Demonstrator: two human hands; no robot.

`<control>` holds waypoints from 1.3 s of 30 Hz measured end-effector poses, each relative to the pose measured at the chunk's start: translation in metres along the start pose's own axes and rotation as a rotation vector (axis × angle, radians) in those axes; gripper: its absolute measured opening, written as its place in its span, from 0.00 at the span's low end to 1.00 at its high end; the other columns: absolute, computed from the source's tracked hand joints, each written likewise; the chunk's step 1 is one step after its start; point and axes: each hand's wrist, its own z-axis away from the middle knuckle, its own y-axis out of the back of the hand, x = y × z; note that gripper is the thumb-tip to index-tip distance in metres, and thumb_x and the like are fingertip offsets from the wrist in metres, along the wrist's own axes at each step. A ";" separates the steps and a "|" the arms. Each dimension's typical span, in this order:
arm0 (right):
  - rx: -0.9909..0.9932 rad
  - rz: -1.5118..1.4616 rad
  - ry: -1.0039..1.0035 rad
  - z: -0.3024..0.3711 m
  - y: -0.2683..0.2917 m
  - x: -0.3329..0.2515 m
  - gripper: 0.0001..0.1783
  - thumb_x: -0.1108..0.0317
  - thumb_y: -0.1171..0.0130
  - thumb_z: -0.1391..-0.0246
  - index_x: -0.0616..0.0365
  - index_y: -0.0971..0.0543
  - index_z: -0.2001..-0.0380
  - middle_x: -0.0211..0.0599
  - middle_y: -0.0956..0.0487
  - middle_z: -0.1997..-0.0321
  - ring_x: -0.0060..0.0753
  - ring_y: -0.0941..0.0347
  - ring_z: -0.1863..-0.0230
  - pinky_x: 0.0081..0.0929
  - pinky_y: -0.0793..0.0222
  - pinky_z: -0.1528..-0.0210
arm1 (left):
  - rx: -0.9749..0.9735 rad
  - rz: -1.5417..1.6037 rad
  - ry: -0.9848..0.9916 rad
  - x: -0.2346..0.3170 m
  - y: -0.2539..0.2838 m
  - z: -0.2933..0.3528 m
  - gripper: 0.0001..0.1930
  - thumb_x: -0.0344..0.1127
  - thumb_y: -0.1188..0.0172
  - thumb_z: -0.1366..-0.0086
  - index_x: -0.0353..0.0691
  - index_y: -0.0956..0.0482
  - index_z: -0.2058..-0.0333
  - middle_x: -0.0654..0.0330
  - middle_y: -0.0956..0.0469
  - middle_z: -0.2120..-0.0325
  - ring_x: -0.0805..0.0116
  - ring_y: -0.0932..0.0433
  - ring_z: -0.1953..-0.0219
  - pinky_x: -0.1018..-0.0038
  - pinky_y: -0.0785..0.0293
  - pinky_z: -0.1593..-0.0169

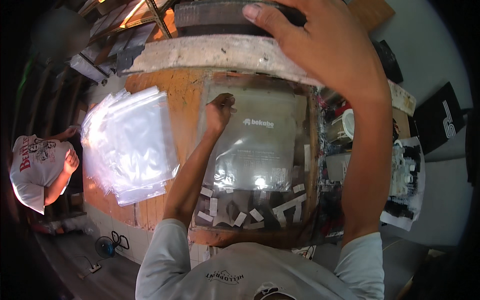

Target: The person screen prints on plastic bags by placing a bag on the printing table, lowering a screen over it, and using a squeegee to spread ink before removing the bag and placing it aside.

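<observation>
A clear plastic bag (255, 145) with white print lies flat on the dark printing board (235, 202) in front of me. At its upper left edge my left hand (220, 112) has its fingers curled together, seemingly pinching the film. My right hand (320, 45) is raised at the far side, gripping a dark frame (215, 20), its thumb on the near face and its other fingers mostly out of sight. Below that frame runs a pale, stained bar (210, 52). Left of the board, a fanned stack of clear plastic bags (135, 145) rests on the wooden table (187, 95).
Short pale tape strips (240, 219) dot the board's near part. To the right are a white tub (345, 124) and an ink-stained sheet (410, 185). Another person (42, 167) stands at the far left, near a floor fan (106, 246). Metal shelving (157, 17) rises behind.
</observation>
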 end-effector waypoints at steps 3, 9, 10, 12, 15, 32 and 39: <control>-0.091 0.091 -0.247 -0.019 -0.003 -0.011 0.28 0.48 0.45 0.32 0.66 0.17 0.68 0.53 0.19 0.77 0.53 0.20 0.72 0.47 0.26 0.59 | 0.064 0.268 0.023 0.016 0.041 0.021 0.15 0.34 0.36 0.29 0.27 0.16 0.52 0.51 0.14 0.67 0.66 0.13 0.69 0.74 0.18 0.66; 0.201 0.079 0.125 -0.011 -0.039 0.047 0.32 0.40 0.41 0.35 0.60 0.16 0.47 0.50 0.13 0.56 0.43 0.16 0.54 0.33 0.26 0.47 | 0.619 0.184 0.054 -0.047 0.211 0.082 0.16 0.32 0.35 0.30 0.25 0.19 0.49 0.52 0.15 0.69 0.62 0.13 0.70 0.74 0.17 0.67; 0.173 0.063 0.139 -0.011 -0.042 0.053 0.32 0.40 0.41 0.35 0.60 0.16 0.47 0.50 0.13 0.55 0.42 0.17 0.53 0.33 0.27 0.45 | 0.716 0.259 0.009 -0.060 0.246 0.095 0.15 0.31 0.34 0.30 0.24 0.19 0.52 0.53 0.15 0.70 0.63 0.13 0.70 0.73 0.15 0.66; 0.164 0.041 0.166 -0.010 -0.044 0.059 0.32 0.41 0.42 0.34 0.61 0.17 0.47 0.50 0.14 0.53 0.40 0.18 0.51 0.32 0.29 0.42 | 0.857 0.230 -0.058 -0.075 0.318 0.119 0.17 0.31 0.34 0.30 0.22 0.20 0.50 0.52 0.15 0.70 0.63 0.13 0.71 0.72 0.14 0.66; 0.168 0.010 0.135 -0.008 -0.043 0.053 0.31 0.42 0.42 0.33 0.61 0.17 0.47 0.49 0.14 0.52 0.37 0.20 0.49 0.31 0.31 0.39 | 1.064 0.056 -0.012 -0.070 0.410 0.165 0.24 0.32 0.33 0.31 0.21 0.25 0.43 0.50 0.16 0.69 0.63 0.14 0.72 0.71 0.14 0.67; 0.251 0.101 0.126 -0.004 -0.048 0.052 0.39 0.34 0.41 0.40 0.61 0.17 0.45 0.53 0.14 0.54 0.47 0.17 0.49 0.35 0.28 0.42 | 0.165 -1.072 -0.060 -0.054 0.140 0.183 0.24 0.46 0.47 0.26 0.37 0.23 0.39 0.37 0.43 0.28 0.39 0.50 0.23 0.31 0.56 0.28; 0.159 0.050 0.109 -0.005 -0.049 0.057 0.35 0.36 0.41 0.38 0.59 0.16 0.46 0.48 0.14 0.55 0.44 0.18 0.51 0.34 0.29 0.43 | 0.223 -0.173 0.224 -0.042 0.168 0.193 0.18 0.41 0.46 0.25 0.41 0.17 0.44 0.40 0.28 0.35 0.37 0.36 0.30 0.36 0.48 0.29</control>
